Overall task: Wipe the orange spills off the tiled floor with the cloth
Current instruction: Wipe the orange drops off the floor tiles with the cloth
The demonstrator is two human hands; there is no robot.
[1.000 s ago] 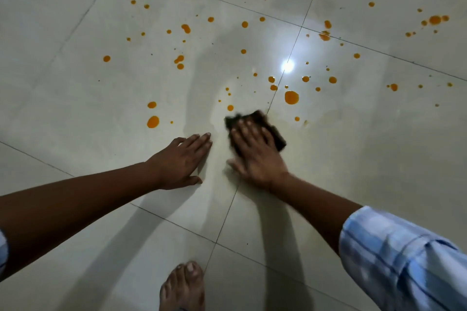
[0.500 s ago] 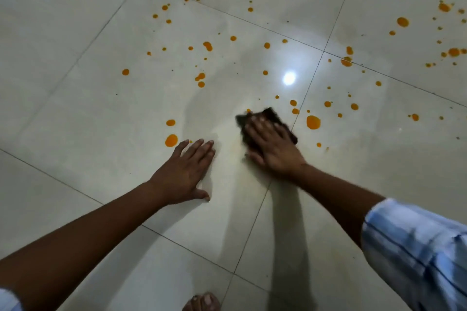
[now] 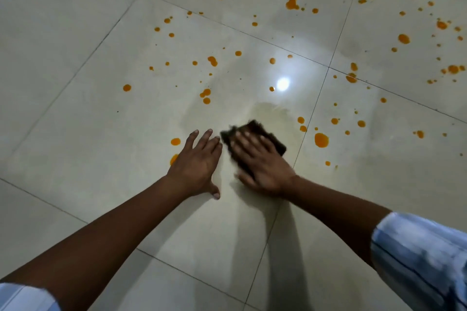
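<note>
On cream tiled floor (image 3: 75,134), our right hand (image 3: 262,166) presses flat, unclenched, on dark brown cloth (image 3: 252,126), likely soft, light: palm-top hold suits; left hand (image 3: 198,166) splayed, empty.

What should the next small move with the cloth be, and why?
Probably slide the cloth right, across the grout line, onto the big drop. The right hand presses the cloth flat, the floor just beyond it looks smeared clean, and that drop, with small ones around it, lies nearest on that side. The left hand rests flat alongside.

Indoor room — glossy tiled floor (image 3: 75,134).
</note>
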